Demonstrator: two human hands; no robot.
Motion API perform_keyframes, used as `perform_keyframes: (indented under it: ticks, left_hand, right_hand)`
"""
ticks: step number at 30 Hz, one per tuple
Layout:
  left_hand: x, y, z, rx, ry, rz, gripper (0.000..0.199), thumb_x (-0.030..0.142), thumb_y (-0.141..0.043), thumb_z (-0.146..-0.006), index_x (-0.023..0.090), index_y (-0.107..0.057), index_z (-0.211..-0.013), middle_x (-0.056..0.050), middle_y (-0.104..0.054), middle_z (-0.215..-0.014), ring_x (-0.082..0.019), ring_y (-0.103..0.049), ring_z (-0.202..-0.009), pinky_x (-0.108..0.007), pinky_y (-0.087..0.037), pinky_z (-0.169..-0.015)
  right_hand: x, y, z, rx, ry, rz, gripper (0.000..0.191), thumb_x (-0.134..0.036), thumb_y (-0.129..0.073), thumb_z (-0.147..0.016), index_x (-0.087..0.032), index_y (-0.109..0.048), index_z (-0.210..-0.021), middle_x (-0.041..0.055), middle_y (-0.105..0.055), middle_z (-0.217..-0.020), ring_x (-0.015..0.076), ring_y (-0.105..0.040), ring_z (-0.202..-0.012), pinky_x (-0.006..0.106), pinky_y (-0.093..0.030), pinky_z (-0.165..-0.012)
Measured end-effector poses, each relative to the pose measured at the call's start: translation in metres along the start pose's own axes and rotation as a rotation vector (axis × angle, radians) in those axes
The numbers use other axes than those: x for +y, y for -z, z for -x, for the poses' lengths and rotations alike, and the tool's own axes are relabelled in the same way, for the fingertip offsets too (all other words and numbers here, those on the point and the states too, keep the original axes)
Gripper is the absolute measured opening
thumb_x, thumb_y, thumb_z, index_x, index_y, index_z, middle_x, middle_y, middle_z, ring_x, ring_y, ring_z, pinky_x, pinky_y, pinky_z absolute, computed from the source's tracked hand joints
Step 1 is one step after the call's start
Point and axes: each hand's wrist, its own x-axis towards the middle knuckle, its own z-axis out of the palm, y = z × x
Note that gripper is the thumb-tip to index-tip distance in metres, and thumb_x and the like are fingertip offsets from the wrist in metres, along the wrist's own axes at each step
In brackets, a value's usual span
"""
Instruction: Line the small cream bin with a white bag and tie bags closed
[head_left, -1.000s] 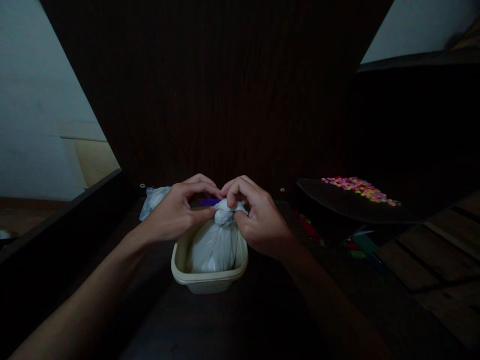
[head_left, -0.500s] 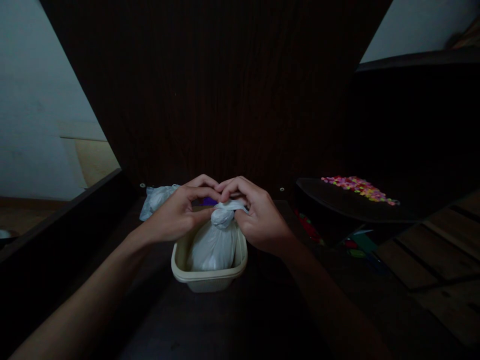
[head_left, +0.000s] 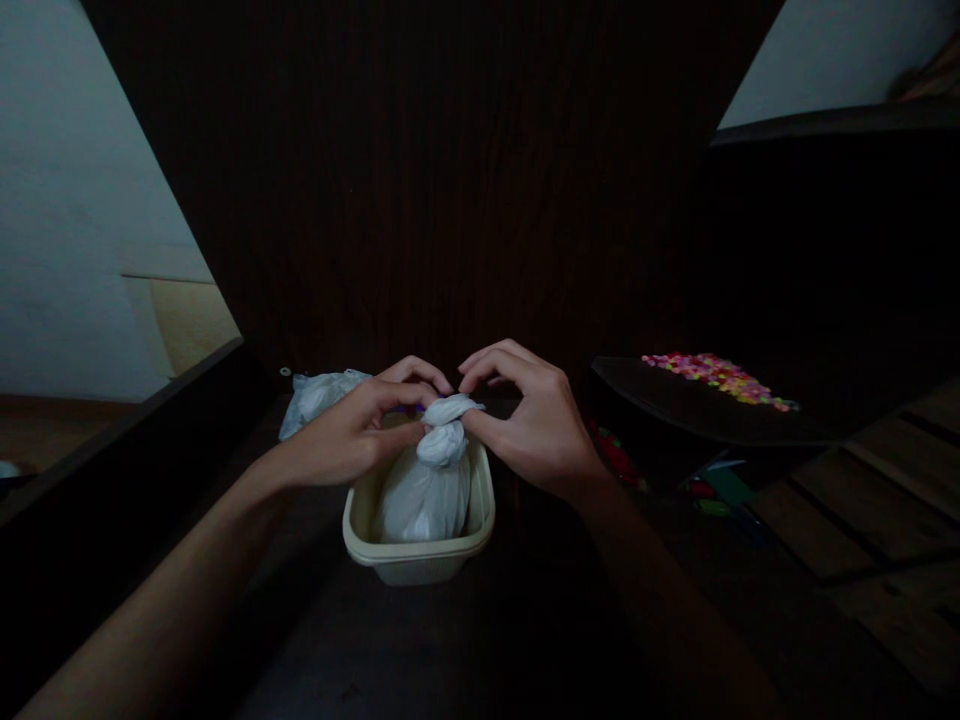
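A white plastic bag (head_left: 425, 497), bulging with contents I cannot make out, sits inside a cream plastic basket (head_left: 420, 552). Its neck is twisted into a knot, with a loose twisted end above. From the left, my left hand (head_left: 364, 425) is closed on the bag's top beside the knot, thumb and fingers curled in. On the other side my right hand (head_left: 536, 420) holds the twisted end, its thumb against the plastic and its fingers arched above. Part of the basket's far side is hidden by the hands and the bag.
Another clear plastic bag (head_left: 319, 395) lies behind my left hand. A dark wooden panel (head_left: 450, 200) rises at the back, and a low dark side board (head_left: 135, 425) runs along the left. At right, small colourful pieces (head_left: 716, 378) lie on a dark curved surface (head_left: 675, 415).
My right hand has shifted slightly right and its fingertips have parted from those of my left hand. The knot and twisted end now show more. The basket stays put.
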Motion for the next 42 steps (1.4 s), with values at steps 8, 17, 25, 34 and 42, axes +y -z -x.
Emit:
perform_keyframes:
  ticks: [8, 17, 25, 34, 42]
  left_hand:
    - [0.005, 0.002, 0.0, -0.189, 0.045, 0.117, 0.019, 0.021, -0.06, -0.092, 0.022, -0.078, -0.086, -0.007, -0.061, -0.128, -0.025, -0.06, -0.118, -0.033, -0.051, -0.098]
    - [0.012, -0.001, 0.002, -0.038, 0.071, 0.221, 0.008, 0.026, -0.074, -0.084, 0.02, -0.079, -0.086, -0.009, -0.063, -0.113, -0.023, -0.063, -0.102, -0.032, -0.056, -0.085]
    - [0.004, -0.001, -0.001, 0.093, 0.112, 0.238, 0.013, 0.028, -0.081, -0.075, 0.019, -0.077, -0.083, -0.005, -0.063, -0.104, -0.017, -0.064, -0.088, -0.027, -0.055, -0.075]
    - [0.003, -0.007, 0.002, 0.193, 0.212, 0.252, 0.031, 0.025, -0.083, -0.066, 0.018, -0.056, -0.079, 0.003, -0.058, -0.076, -0.012, -0.056, -0.069, -0.022, -0.047, -0.059]
    - [0.009, -0.002, 0.002, 0.045, 0.1, 0.063, 0.016, 0.032, -0.073, -0.083, 0.018, -0.07, -0.089, 0.001, -0.067, -0.082, -0.014, -0.059, -0.072, -0.023, -0.047, -0.063]
  right_hand:
    - [-0.003, -0.005, 0.001, 0.035, -0.037, 0.125, 0.033, -0.008, -0.072, -0.066, -0.02, -0.044, -0.054, -0.0054, -0.048, -0.06, 0.0109, -0.047, -0.061, 0.026, -0.033, -0.06]
    - [-0.01, 0.001, 0.003, -0.138, -0.119, -0.197, 0.008, -0.015, -0.069, -0.078, -0.018, -0.062, -0.081, -0.0042, -0.061, -0.071, 0.01, -0.053, -0.064, 0.021, -0.04, -0.057]
    - [-0.007, 0.008, 0.004, -0.267, -0.073, -0.191, 0.034, -0.003, -0.056, -0.082, -0.018, -0.07, -0.11, 0.0015, -0.074, -0.102, 0.0155, -0.066, -0.089, 0.026, -0.048, -0.076]
    - [-0.021, 0.024, 0.006, -0.424, 0.044, -0.024, 0.031, -0.01, -0.07, -0.078, -0.023, -0.065, -0.105, 0.0034, -0.059, -0.108, 0.0184, -0.06, -0.095, 0.03, -0.048, -0.081]
    - [-0.012, 0.02, 0.001, -0.391, 0.112, 0.003, 0.018, -0.01, -0.073, -0.082, -0.019, -0.061, -0.091, 0.0, -0.058, -0.096, 0.014, -0.057, -0.084, 0.025, -0.042, -0.072]
